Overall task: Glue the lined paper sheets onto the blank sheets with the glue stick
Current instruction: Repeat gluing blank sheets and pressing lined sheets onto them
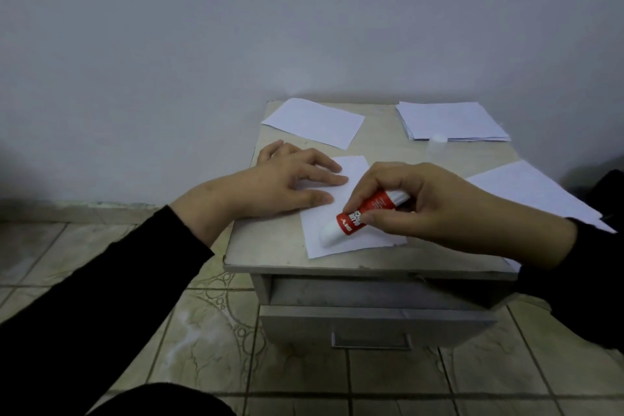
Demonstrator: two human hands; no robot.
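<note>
Spreading glue across the sheet on the bench.

The right hand [415,203] pinches the red-and-white glue stick [363,214], its white tip slanted down toward 7 o'clock onto the paper sheet [354,246] at the bench's [388,132] near edge. The left hand [287,179] lies flat, fingers straight, pinning the sheet's 10 o'clock corner. Even strokes to every edge, with that pinning hand firm, should stop wrinkles. More sheets sit at 11, 1 and 3 o'clock; a small white cap [438,138] near 1.
</note>
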